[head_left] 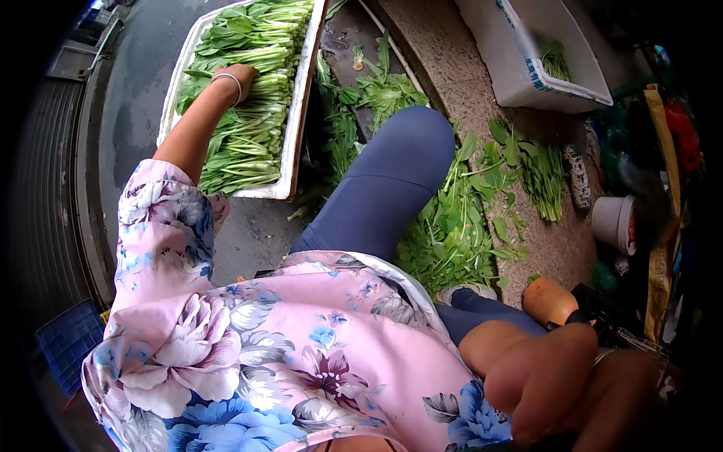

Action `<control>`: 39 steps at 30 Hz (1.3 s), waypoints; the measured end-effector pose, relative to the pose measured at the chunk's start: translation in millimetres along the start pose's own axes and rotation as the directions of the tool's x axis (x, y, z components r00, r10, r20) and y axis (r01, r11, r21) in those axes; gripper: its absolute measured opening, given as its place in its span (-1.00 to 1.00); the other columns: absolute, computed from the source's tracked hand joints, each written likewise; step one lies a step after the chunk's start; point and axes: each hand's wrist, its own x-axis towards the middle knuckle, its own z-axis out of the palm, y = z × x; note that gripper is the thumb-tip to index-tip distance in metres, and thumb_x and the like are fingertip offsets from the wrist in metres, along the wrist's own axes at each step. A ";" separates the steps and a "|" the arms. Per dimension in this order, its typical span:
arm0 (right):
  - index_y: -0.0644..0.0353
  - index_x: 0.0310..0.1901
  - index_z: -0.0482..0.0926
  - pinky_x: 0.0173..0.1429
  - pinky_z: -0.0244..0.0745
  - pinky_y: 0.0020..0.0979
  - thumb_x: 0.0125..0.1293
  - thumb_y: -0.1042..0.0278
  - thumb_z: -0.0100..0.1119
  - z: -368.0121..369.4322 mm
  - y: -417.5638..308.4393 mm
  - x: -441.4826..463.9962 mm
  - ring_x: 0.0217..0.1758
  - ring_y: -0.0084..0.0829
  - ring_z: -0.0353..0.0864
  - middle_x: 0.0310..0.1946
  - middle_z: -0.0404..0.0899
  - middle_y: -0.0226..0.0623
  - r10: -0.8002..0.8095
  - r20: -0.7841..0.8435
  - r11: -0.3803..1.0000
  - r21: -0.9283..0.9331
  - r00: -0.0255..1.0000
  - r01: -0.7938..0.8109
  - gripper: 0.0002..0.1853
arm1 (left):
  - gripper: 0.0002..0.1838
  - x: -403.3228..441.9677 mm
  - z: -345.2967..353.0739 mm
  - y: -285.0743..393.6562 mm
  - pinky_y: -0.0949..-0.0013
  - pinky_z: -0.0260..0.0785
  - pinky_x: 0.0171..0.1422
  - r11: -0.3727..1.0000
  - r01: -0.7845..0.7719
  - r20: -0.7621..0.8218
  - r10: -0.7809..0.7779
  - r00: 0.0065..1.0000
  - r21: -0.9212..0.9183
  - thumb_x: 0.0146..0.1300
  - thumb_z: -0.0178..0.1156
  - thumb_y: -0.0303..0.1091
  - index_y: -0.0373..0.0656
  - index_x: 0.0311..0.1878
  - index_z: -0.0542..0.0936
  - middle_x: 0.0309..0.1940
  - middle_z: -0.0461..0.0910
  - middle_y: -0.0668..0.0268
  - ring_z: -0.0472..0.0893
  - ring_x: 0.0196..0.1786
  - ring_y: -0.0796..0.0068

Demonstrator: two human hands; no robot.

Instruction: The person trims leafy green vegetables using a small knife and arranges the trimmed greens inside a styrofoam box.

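My left hand [239, 81], with a bracelet at the wrist, reaches into a white foam box [290, 162] at the upper left. Its fingers curl round some leafy greens [260, 113], whose pale stems are laid in rows toward the box's right side; the fingertips are partly hidden. Close to the camera at the lower right, my right hand [538, 377] looks curled and closed. What it holds, if anything, is hidden. Just beyond it sits an orange-brown rounded thing [550, 301] whose kind I cannot make out.
Loose greens [452, 226] lie in a heap beside my knee [407, 151]. A small bunch [544, 177] rests on the stone ledge [444, 56]. Another white foam box [520, 83] stands at the upper right, with a pale tub [611, 222] below it. A blue crate [71, 343] is at far left.
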 end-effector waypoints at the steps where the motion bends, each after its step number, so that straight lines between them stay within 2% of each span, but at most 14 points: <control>1: 0.05 -0.56 0.24 -0.23 0.26 -0.48 0.35 0.12 -0.31 -0.6 -1.1 -2.4 -0.43 -0.51 0.35 -0.53 0.32 -0.46 -0.004 0.000 1.000 0.005 1.000 0.004 -0.66 | -0.59 0.8 0.0 -0.5 0.01 0.20 0.20 1.000 0.003 -0.005 -0.003 1.000 0.008 0.03 0.03 -0.51 0.08 -0.02 0.54 -0.04 0.55 0.26 0.50 0.09 0.26; 5: 0.05 -0.56 0.25 -0.23 0.26 -0.47 0.36 0.12 -0.32 -3.6 -3.7 -6.6 -0.44 -0.51 0.35 -0.53 0.33 -0.46 -0.016 0.004 1.000 0.005 1.000 0.016 -0.65 | -0.41 11.4 10.5 -5.6 -0.05 0.20 0.16 0.992 -0.022 0.013 0.020 1.000 0.121 -0.24 0.31 -0.34 0.09 0.02 0.49 -0.12 0.57 0.27 0.52 0.03 0.25; 8: 0.05 -0.56 0.25 -0.23 0.26 -0.47 0.36 0.11 -0.32 -5.3 -3.4 -8.3 -0.44 -0.51 0.35 -0.54 0.34 -0.46 -0.025 0.006 1.000 0.012 1.000 0.025 -0.65 | -0.21 -6.6 -5.2 -3.3 0.04 0.26 0.12 0.999 -0.048 0.006 0.047 0.999 0.021 -0.48 0.47 -0.18 0.03 0.03 0.47 -0.17 0.58 0.21 0.53 -0.03 0.17; 12: 0.04 -0.55 0.25 -0.23 0.26 -0.46 0.37 0.11 -0.33 -5.2 -2.1 -13.1 -0.45 -0.50 0.36 -0.54 0.35 -0.45 -0.019 0.019 1.000 0.022 1.000 0.019 -0.65 | -0.19 8.6 -9.7 -35.4 0.32 0.39 -0.03 0.950 -0.219 0.004 0.225 0.974 -0.223 -0.43 0.49 -0.19 -0.13 0.06 0.45 -0.21 0.57 0.08 0.56 -0.11 0.21; 13: 0.04 -0.55 0.25 -0.23 0.26 -0.46 0.37 0.11 -0.33 -5.5 -1.6 -14.1 -0.45 -0.50 0.36 -0.54 0.36 -0.45 -0.019 0.023 0.999 0.031 1.000 0.018 -0.64 | -0.33 9.1 -17.4 -39.9 0.33 0.42 -0.08 0.920 -0.222 -0.041 0.221 0.974 -0.324 -0.34 0.46 -0.22 -0.17 -0.03 0.51 -0.25 0.60 0.11 0.58 -0.20 0.29; 15: 0.04 -0.55 0.25 -0.23 0.26 -0.46 0.37 0.10 -0.33 -6.5 0.9 -15.2 -0.45 -0.50 0.36 -0.54 0.36 -0.45 -0.014 0.017 0.999 0.036 1.000 0.014 -0.64 | -0.54 32.6 -24.9 -59.6 0.29 0.41 -0.02 0.902 -0.187 -0.172 0.129 0.977 -0.388 -0.18 0.36 -0.20 -0.14 -0.13 0.58 -0.28 0.61 0.15 0.59 -0.18 0.22; 17: 0.04 -0.55 0.25 -0.23 0.26 -0.46 0.38 0.10 -0.33 1.5 3.1 -30.2 -0.45 -0.50 0.36 -0.54 0.37 -0.45 -0.019 0.047 0.999 0.036 0.999 0.017 -0.64 | -0.71 35.8 -21.0 -69.5 0.30 0.40 -0.03 0.948 -0.122 -0.387 -0.001 0.922 -0.295 -0.02 0.24 -0.22 -0.13 -0.22 0.61 -0.32 0.62 0.17 0.59 -0.21 0.20; 18: 0.04 -0.55 0.25 -0.23 0.26 -0.46 0.38 0.10 -0.33 3.7 5.2 -34.7 -0.45 -0.50 0.36 -0.54 0.37 -0.45 -0.018 0.052 0.999 0.035 0.998 0.016 -0.64 | -0.75 35.8 -21.0 -69.7 0.28 0.41 -0.03 0.975 -0.005 -0.412 -0.089 0.907 -0.222 0.10 0.12 -0.26 0.02 -0.13 0.58 -0.25 0.61 0.18 0.58 -0.18 0.19; 22: 0.03 -0.55 0.26 -0.22 0.26 -0.45 0.38 0.09 -0.34 12.8 10.5 -43.5 -0.46 -0.50 0.36 -0.54 0.38 -0.45 -0.013 0.069 1.000 0.023 0.998 0.011 -0.64 | -0.64 34.8 -7.8 -67.5 0.17 0.40 -0.01 0.964 0.218 -0.549 -0.267 0.792 -0.155 0.23 -0.10 -0.33 0.30 0.05 0.46 -0.03 0.50 0.22 0.54 -0.03 0.21; 27: 0.03 -0.54 0.26 -0.22 0.26 -0.44 0.39 0.09 -0.35 16.9 12.4 -46.5 -0.46 -0.49 0.36 -0.55 0.40 -0.44 -0.007 0.076 1.000 0.006 0.997 0.007 -0.63 | -0.70 40.7 -2.8 -67.8 0.15 0.39 -0.02 0.965 0.213 -0.587 -0.260 0.767 -0.150 0.23 -0.07 -0.28 0.26 0.00 0.49 -0.04 0.47 0.25 0.53 -0.02 0.19; 31: 0.03 -0.54 0.26 -0.22 0.26 -0.44 0.40 0.08 -0.35 15.2 14.3 -45.1 -0.46 -0.49 0.36 -0.55 0.41 -0.44 0.011 0.076 1.000 0.004 0.997 -0.012 -0.63 | -0.81 39.9 -6.0 -67.2 0.15 0.39 -0.06 0.972 0.214 -0.546 -0.233 0.805 -0.099 0.19 -0.03 -0.22 0.08 -0.21 0.56 -0.09 0.49 0.24 0.54 -0.06 0.20; 37: 0.02 -0.54 0.27 -0.22 0.26 -0.43 0.41 0.07 -0.36 6.5 16.7 -41.2 -0.47 -0.49 0.37 -0.55 0.42 -0.43 0.046 0.099 0.998 0.026 0.994 -0.049 -0.62 | -0.84 27.2 -23.6 -70.8 0.22 0.39 -0.10 0.994 0.106 -0.665 -0.053 0.745 0.040 0.05 0.16 -0.15 0.05 -0.33 0.60 -0.18 0.49 0.30 0.52 -0.11 0.18; 38: 0.02 -0.54 0.27 -0.22 0.26 -0.43 0.41 0.07 -0.36 4.9 18.4 -40.9 -0.47 -0.49 0.37 -0.55 0.43 -0.43 0.048 0.103 0.998 0.031 0.994 -0.051 -0.62 | -0.83 25.2 -23.1 -67.8 0.35 0.38 -0.21 0.994 0.080 -0.766 0.004 0.642 0.072 0.02 0.22 -0.19 -0.04 -0.37 0.59 -0.33 0.53 0.35 0.55 -0.27 0.34; 39: 0.02 -0.53 0.27 -0.22 0.26 -0.43 0.41 0.07 -0.36 3.1 17.7 -40.9 -0.47 -0.49 0.37 -0.56 0.43 -0.43 0.051 0.107 0.998 0.035 0.993 -0.055 -0.62 | -0.83 25.6 -28.0 -66.3 0.35 0.38 -0.21 0.994 0.085 -0.765 0.001 0.644 0.073 0.02 0.22 -0.19 -0.04 -0.37 0.59 -0.33 0.53 0.35 0.55 -0.27 0.34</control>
